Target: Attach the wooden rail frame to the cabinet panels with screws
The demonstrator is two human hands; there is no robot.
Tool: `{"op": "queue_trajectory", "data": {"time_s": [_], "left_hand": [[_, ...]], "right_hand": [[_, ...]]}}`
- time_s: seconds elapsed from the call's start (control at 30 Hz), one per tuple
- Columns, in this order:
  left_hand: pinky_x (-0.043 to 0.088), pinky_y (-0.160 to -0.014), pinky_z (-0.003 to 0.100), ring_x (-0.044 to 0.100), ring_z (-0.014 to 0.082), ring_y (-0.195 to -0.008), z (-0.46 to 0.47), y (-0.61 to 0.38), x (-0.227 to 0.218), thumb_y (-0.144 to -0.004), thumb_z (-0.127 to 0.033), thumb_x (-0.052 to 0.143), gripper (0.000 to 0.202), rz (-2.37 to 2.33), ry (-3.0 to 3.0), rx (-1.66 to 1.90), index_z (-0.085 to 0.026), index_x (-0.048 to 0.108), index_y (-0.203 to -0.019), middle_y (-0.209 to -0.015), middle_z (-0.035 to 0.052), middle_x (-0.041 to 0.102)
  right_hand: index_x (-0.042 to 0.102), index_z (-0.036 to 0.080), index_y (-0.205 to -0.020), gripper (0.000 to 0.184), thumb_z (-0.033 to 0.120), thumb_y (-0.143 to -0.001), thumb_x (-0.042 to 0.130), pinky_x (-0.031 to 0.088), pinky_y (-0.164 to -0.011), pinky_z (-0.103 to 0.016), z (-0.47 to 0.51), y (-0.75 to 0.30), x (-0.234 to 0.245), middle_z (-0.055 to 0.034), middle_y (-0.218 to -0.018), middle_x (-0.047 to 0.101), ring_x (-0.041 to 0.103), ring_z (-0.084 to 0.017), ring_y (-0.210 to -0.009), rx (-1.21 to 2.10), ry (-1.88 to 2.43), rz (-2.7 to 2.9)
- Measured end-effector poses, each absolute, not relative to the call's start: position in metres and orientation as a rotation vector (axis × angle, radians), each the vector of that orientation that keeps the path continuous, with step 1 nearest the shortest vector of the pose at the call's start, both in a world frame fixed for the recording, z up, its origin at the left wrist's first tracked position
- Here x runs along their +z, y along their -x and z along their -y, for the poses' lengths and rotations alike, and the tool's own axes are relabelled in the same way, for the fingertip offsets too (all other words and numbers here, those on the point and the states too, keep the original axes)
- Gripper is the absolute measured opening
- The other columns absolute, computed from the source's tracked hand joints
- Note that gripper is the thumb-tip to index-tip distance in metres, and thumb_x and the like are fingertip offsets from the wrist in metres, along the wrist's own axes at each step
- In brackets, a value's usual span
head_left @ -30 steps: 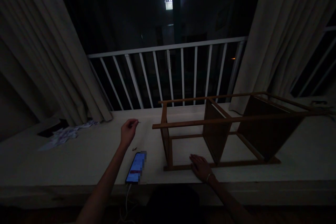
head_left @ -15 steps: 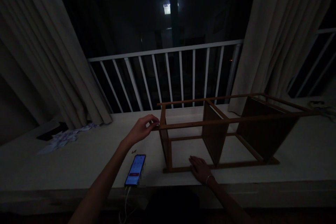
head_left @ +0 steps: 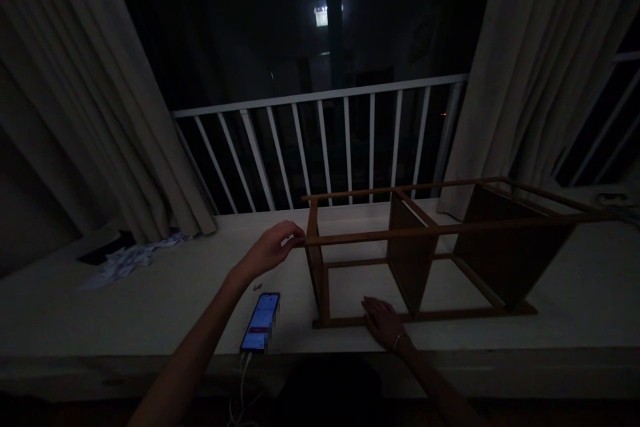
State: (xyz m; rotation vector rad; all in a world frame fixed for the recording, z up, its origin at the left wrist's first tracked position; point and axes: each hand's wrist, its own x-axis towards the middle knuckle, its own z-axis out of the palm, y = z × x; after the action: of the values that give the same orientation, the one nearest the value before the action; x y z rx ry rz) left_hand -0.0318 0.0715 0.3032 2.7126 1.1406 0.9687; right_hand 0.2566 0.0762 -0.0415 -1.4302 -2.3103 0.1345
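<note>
A brown wooden shelf rack [head_left: 370, 236] lies on its side on the white ledge, its panels upright across it. My left hand [head_left: 274, 245] is closed at the rack's upper left corner, thumb and fingers pinching the tip of the near top rail. Whether anything small is between those fingers is too dark to tell. Over the lower front rail lies my right hand [head_left: 384, 323], fingers stretched out flat and a thin bracelet at the wrist. A lit phone [head_left: 260, 321] rests below my left hand, with a small dark piece [head_left: 258, 287] just above it.
The white ledge [head_left: 200, 313] runs under everything, its front edge close to me. White cables [head_left: 244, 380] hang from the phone over that edge. Crumpled papers [head_left: 123, 263] lie at the left by the curtain [head_left: 165, 167]. A white railing [head_left: 320, 99] stands behind the rack.
The whole view has shifted slightly to the right. Both hands keep their places on the rack, with the left fingers only slightly changed in pose.
</note>
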Motion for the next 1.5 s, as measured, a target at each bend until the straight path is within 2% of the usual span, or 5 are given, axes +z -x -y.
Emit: {"op": "queue_trajectory", "data": {"time_s": [0.67,0.93,1.1,1.27,1.5], "left_hand": [[0.041,-0.088,0.032,0.05,0.0142,-0.1,-0.056,0.036,0.281,-0.082,-0.02,0.041,0.034,-1.1,-2.732,0.987,-0.024,0.046,-0.116,-0.108,0.0044,0.055],[0.04,-0.09,0.034,0.049,0.0145,-0.102,-0.057,0.04,0.276,-0.083,-0.02,0.04,0.035,-1.073,-2.71,1.014,-0.023,0.045,-0.117,-0.11,0.005,0.054],[0.04,-0.09,0.033,0.049,0.0143,-0.102,-0.057,0.041,0.277,-0.082,-0.019,0.041,0.035,-1.042,-2.709,1.019,-0.023,0.045,-0.116,-0.109,0.005,0.055],[0.041,-0.087,0.033,0.051,0.015,-0.099,-0.057,0.042,0.282,-0.081,-0.016,0.043,0.034,-1.037,-2.721,0.998,-0.023,0.048,-0.114,-0.106,0.0054,0.056],[0.041,-0.086,0.032,0.051,0.0147,-0.098,-0.064,0.042,0.293,-0.08,-0.018,0.045,0.034,-1.012,-2.734,1.067,-0.022,0.048,-0.114,-0.106,0.0052,0.057]], "right_hand": [[0.034,0.015,-0.128,0.049,0.028,-0.081,0.031,0.032,-0.094,-0.041,-0.064,-0.258,-0.031,-0.0113,-0.125,0.045,0.042,-0.021,-0.113,0.093,1.309,2.277],[0.04,0.022,-0.121,0.039,0.021,-0.083,0.037,0.033,-0.092,-0.04,-0.046,-0.214,0.14,-0.0074,-0.117,0.051,0.045,-0.017,-0.107,-0.206,0.767,2.219],[0.04,0.02,-0.12,0.04,0.039,-0.085,0.035,0.034,-0.087,-0.039,-0.069,-0.192,0.254,-0.0065,-0.112,0.052,0.047,-0.019,-0.103,-0.368,0.788,2.223],[0.044,0.026,-0.115,0.043,0.051,-0.083,0.027,0.039,-0.069,-0.03,-0.091,-0.19,0.267,0.0007,-0.083,0.059,0.057,-0.013,-0.071,-0.403,0.842,2.344],[0.047,0.025,-0.113,0.043,0.05,-0.084,0.027,0.038,-0.061,-0.021,-0.094,-0.194,0.274,0.0008,-0.089,0.059,0.057,-0.012,-0.075,-0.457,0.888,2.374]]}}
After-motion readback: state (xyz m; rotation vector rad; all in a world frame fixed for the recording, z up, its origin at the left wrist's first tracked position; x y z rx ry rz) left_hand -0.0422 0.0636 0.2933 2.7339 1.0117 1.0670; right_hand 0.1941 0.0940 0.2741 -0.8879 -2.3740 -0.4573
